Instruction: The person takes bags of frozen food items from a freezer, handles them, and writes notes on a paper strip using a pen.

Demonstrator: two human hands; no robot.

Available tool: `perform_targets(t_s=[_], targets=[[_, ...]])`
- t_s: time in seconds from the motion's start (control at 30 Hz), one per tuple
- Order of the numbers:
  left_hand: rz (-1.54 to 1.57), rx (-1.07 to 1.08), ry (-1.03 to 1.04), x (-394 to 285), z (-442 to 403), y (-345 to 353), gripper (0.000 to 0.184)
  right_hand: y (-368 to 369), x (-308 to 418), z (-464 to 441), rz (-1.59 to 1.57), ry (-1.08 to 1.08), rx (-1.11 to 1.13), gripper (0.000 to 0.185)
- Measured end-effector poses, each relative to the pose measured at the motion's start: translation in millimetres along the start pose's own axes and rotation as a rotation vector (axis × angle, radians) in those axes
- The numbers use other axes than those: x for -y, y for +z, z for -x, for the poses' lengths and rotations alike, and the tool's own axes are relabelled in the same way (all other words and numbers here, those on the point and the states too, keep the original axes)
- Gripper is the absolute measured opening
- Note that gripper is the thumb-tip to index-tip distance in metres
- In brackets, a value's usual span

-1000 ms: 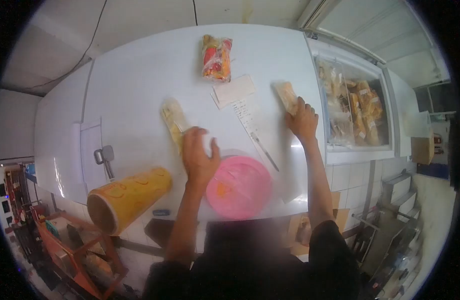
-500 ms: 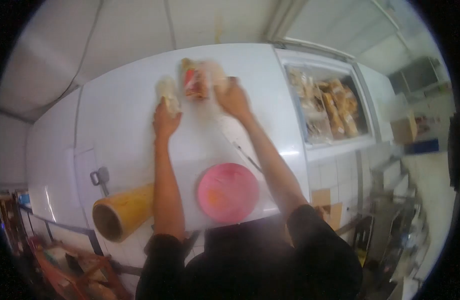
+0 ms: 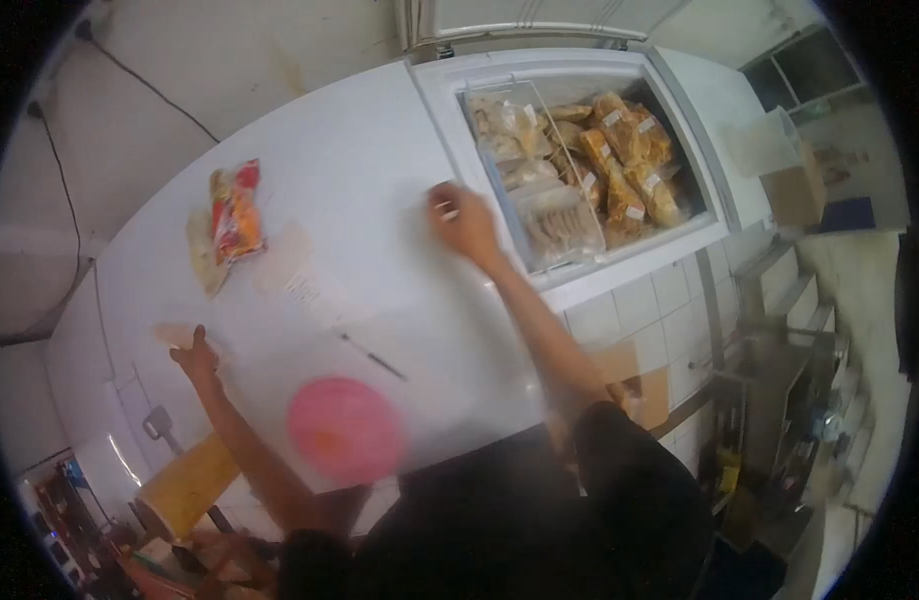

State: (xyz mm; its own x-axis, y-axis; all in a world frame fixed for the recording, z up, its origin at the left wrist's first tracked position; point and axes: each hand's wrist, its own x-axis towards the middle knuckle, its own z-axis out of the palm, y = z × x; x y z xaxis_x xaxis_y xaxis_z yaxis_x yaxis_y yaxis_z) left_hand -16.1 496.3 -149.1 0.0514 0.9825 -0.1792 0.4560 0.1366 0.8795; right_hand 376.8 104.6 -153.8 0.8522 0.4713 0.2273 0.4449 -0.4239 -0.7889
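Observation:
My left hand (image 3: 195,360) is over the left part of the white worktop (image 3: 380,160), thumb and fingers closed about a pale, thin piece (image 3: 175,333) that is blurred. Beyond it lies a red and orange printed plastic packet (image 3: 240,222), with a pale packet (image 3: 206,255) along its left side. My right hand (image 3: 467,225) hovers near the freezer's left edge, fingers curled in; a small white patch shows between them, and I cannot tell what it is. A pale sheet with writing (image 3: 305,285) and a pen (image 3: 373,356) lie between my hands.
A pink round dish (image 3: 346,430) sits near the front edge. To the right, an open chest freezer (image 3: 720,205) holds a wire basket (image 3: 490,165) of bagged food and several labelled brown packs (image 3: 635,165). A yellow roll (image 3: 190,485) stands at lower left.
My view has swung right, so the freezer shows more fully. My right hand has left the packets and moved right. My left hand has drawn back nearer to me, away from the red packet.

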Motion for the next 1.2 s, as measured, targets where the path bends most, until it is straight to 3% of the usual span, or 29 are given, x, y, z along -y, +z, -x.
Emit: perform_targets(t_s=[0.03, 0.07, 0.17, 0.3, 0.37, 0.47, 0.5, 0.53, 0.57, 0.63, 0.7, 0.77, 0.87, 0.93, 1.1, 1.17, 1.2], targets=[[-0.267, 0.009, -0.024, 8.7, -4.7, 4.6, 0.091, -35.7, -33.2, -25.3, 0.045, 0.201, 0.017, 0.021], [-0.54, 0.021, -0.046, 11.1, 1.3, 12.3, 0.095, -38.0, -114.8, -48.0, 0.212, 0.083, -0.117, 0.022], [-0.839, -0.046, 0.11, 1.9, 41.1, 46.6, 0.089, -67.2, -196.9, -107.4, 0.351, 0.255, -0.141, 0.032], [-0.545, -0.128, 0.141, 12.9, 79.1, 46.4, 0.081, -63.4, -246.5, -160.4, 0.452, 0.277, -0.173, 0.046], [-0.7, -0.208, 0.44, -0.8, 128.6, 59.8, 0.073, -57.6, -259.5, -173.7, 0.469, 0.282, -0.15, 0.05], [-0.696, -0.261, 0.463, -24.1, 199.2, 96.6, 0.062, -47.9, -284.5, -182.8, 0.481, 0.175, -0.168, 0.043], [-0.7, -0.265, 0.462, -32.8, 217.3, 112.5, 0.062, -40.2, -304.2, -183.9, 0.515, 0.043, -0.254, 0.04], [-0.566, -0.234, 0.458, -41.1, 232.3, 129.9, 0.058, -38.3, -317.7, -186.2, 0.547, -0.091, -0.339, 0.037], [-0.431, -0.206, 0.453, -49.7, 246.1, 147.6, 0.053, -45.9, -318.4, -189.3, 0.543, -0.095, -0.335, 0.037], [-0.348, -0.068, 0.532, -67.6, 268.0, 185.2, 0.048, -72.7, -303.1, -192.3, 0.152, 0.033, -0.378, 0.022], [-0.301, 0.079, 0.522, -77.2, 282.1, 227.9, 0.046, -103.7, -290.2, -197.6, 0.079, 0.029, -0.37, 0.023], [-0.246, 0.273, 0.725, -84.2, 293.6, 271.7, 0.046, -138.7, -268.5, -197.4, 0.005, 0.02, -0.366, 0.025], [0.037, 0.57, 0.546, -141.6, 333.3, 336.5, 0.05, -194.7, -211.0, -182.1, -0.076, -0.124, -0.315, 0.023], [0.2, 0.707, 0.476, -175.9, 351.4, 362.5, 0.061, -232.3, -158.9, -165.6, -0.451, -0.135, -0.183, 0.024], [0.49, 0.895, 0.409, -254.5, 385.4, 344.3, 0.078, -300.4, -42.3, -119.4, -0.701, -0.029, 0.101, 0.023], [0.427, 1.123, 0.7, -266.1, 388.8, 312.0, 0.077, -311.3, -9.1, -99.9, -0.739, -0.01, 0.188, 0.024], [0.428, 1.113, 0.718, -269.4, 398.1, 290.3, 0.077, -313.2, 13.4, -87.9, -0.728, -0.026, 0.279, 0.025]])
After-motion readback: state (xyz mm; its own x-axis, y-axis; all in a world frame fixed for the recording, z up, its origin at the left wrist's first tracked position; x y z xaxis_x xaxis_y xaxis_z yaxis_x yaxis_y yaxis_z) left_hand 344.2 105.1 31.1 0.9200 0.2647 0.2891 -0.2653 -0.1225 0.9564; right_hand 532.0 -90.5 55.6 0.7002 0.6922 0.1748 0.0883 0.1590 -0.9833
